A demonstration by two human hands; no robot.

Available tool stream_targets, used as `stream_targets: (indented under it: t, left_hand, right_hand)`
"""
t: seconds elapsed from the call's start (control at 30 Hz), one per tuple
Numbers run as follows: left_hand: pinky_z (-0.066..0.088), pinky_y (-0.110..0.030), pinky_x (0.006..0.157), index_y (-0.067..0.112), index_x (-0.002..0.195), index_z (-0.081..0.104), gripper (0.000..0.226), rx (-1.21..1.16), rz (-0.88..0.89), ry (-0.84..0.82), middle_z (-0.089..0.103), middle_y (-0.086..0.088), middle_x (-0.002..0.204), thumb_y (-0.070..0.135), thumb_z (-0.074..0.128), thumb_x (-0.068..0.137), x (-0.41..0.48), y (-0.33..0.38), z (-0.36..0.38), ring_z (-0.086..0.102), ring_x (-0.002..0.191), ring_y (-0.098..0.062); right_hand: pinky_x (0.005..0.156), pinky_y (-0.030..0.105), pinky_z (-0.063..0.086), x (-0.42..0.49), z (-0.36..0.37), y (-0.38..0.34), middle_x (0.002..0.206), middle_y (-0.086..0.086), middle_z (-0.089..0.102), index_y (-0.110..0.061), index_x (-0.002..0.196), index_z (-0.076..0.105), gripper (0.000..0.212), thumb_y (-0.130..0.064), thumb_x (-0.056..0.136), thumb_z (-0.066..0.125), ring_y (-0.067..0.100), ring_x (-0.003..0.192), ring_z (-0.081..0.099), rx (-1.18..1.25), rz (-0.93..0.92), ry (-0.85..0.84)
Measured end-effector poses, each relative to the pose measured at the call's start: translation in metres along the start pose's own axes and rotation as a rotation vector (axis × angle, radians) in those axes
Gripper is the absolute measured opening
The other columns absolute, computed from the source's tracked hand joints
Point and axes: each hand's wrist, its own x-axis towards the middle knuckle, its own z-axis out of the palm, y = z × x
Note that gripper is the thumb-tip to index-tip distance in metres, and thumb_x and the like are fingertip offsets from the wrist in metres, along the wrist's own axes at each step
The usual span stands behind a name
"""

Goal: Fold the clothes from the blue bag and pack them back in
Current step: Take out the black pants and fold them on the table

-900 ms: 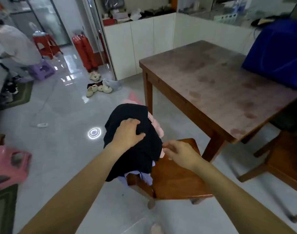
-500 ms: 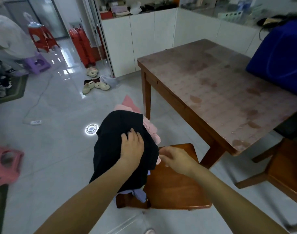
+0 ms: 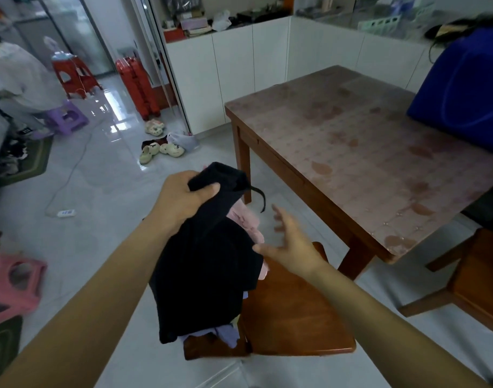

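Observation:
A black garment hangs from my left hand, which grips its bunched top edge above the wooden chair. Under it a pink garment and a lilac one lie piled on the chair's left side. My right hand hovers open over the chair seat, fingers spread, just right of the black cloth. The blue bag sits on the far right of the wooden table.
A second wooden chair stands at the right by the table corner. A pink stool is at the left. Slippers, a power strip with cable and a red suitcase are on the floor beyond. A person bends at far left.
My left hand went from resting flat on the black garment to gripping its top and lifting it. My right hand opened and rose a little.

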Motion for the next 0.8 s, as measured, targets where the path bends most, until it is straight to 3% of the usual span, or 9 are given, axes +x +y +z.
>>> stream_targets:
  t: [0.13, 0.2, 0.27, 0.3, 0.37, 0.43, 0.53, 0.67, 0.8]
  left_hand:
    - [0.053, -0.022, 0.07, 0.019, 0.093, 0.063, 0.014, 0.03, 0.044, -0.16, 0.068, 0.0, 0.088, 0.019, 0.072, 0.082, -0.008, 0.024, 0.012, 0.065, 0.079, -0.01]
    - [0.053, -0.016, 0.064, 0.022, 0.088, 0.063, 0.011, 0.028, 0.083, -0.248, 0.068, 0.003, 0.084, 0.018, 0.071, 0.082, -0.01, 0.034, 0.017, 0.065, 0.07, -0.003]
    - [0.051, -0.012, 0.059, 0.023, 0.084, 0.062, 0.012, -0.015, 0.135, -0.288, 0.067, 0.005, 0.079, 0.015, 0.071, 0.081, -0.01, 0.046, 0.021, 0.064, 0.063, 0.003]
    - [0.05, -0.011, 0.058, 0.023, 0.084, 0.062, 0.013, -0.031, 0.171, -0.286, 0.067, 0.006, 0.078, 0.015, 0.071, 0.081, -0.008, 0.05, 0.022, 0.064, 0.063, 0.004]
    - [0.047, -0.008, 0.058, 0.025, 0.086, 0.061, 0.014, -0.05, 0.25, -0.256, 0.065, 0.009, 0.08, 0.018, 0.072, 0.08, -0.004, 0.059, 0.026, 0.062, 0.065, 0.008]
    - [0.047, -0.008, 0.065, 0.026, 0.096, 0.061, 0.028, -0.03, 0.327, -0.246, 0.065, 0.012, 0.09, 0.032, 0.077, 0.074, 0.001, 0.065, 0.032, 0.062, 0.075, 0.009]
    - [0.049, -0.017, 0.083, 0.021, 0.124, 0.053, 0.076, 0.122, 0.339, -0.372, 0.062, 0.01, 0.116, 0.052, 0.08, 0.06, 0.007, 0.064, 0.049, 0.06, 0.1, -0.001]
    - [0.045, -0.004, 0.07, 0.018, 0.116, 0.057, 0.038, 0.046, 0.302, -0.326, 0.059, 0.01, 0.106, 0.027, 0.071, 0.082, 0.009, 0.065, 0.092, 0.057, 0.087, 0.001]
    - [0.051, -0.027, 0.087, 0.022, 0.103, 0.059, 0.023, -0.129, 0.235, -0.405, 0.063, 0.007, 0.102, 0.02, 0.069, 0.083, 0.011, 0.081, 0.141, 0.061, 0.1, -0.015]
  right_hand:
    - [0.11, 0.043, 0.021, 0.023, -0.023, -0.045, 0.155, -0.001, 0.004, -0.043, 0.147, 0.003, 0.118, -0.043, 0.063, 0.084, 0.023, 0.142, 0.01, -0.214, -0.303, 0.112]
    - [0.111, 0.048, 0.014, 0.029, -0.041, -0.06, 0.157, 0.003, 0.005, -0.037, 0.144, 0.027, 0.098, -0.044, 0.063, 0.083, 0.029, 0.143, 0.006, -0.408, -0.414, 0.171]
    - [0.114, 0.05, 0.007, 0.03, -0.061, -0.07, 0.148, -0.003, 0.034, -0.031, 0.119, 0.057, 0.058, -0.039, 0.067, 0.082, 0.019, 0.139, 0.024, -0.42, -0.51, 0.189]
    - [0.116, 0.051, 0.005, 0.029, -0.07, -0.075, 0.133, -0.011, 0.052, -0.031, 0.107, 0.062, 0.043, -0.035, 0.069, 0.081, 0.007, 0.13, 0.039, -0.369, -0.513, 0.165]
    - [0.115, 0.046, 0.023, 0.024, -0.085, -0.081, 0.101, -0.019, 0.064, -0.029, 0.098, 0.062, 0.03, -0.027, 0.073, 0.078, -0.008, 0.103, 0.055, -0.228, -0.447, 0.08]
    - [0.095, 0.04, 0.049, 0.019, -0.104, -0.086, 0.098, -0.012, 0.065, -0.025, 0.102, 0.061, 0.03, -0.023, 0.076, 0.076, 0.002, 0.095, 0.061, -0.129, -0.349, 0.103]
    - [0.082, 0.029, 0.053, 0.013, -0.143, -0.087, 0.099, -0.01, 0.063, -0.027, 0.1, 0.058, 0.027, -0.021, 0.079, 0.073, 0.006, 0.093, 0.061, 0.006, -0.276, 0.281]
    - [0.073, 0.024, 0.049, -0.002, -0.199, -0.085, 0.094, -0.009, 0.063, -0.027, 0.092, 0.057, 0.021, -0.024, 0.079, 0.073, 0.005, 0.086, 0.061, -0.051, -0.231, 0.374]
    - [0.075, 0.012, 0.05, -0.024, -0.24, -0.078, 0.1, -0.012, 0.068, -0.026, 0.105, 0.063, 0.044, -0.03, 0.065, 0.08, -0.002, 0.089, 0.065, -0.074, -0.185, 0.221]
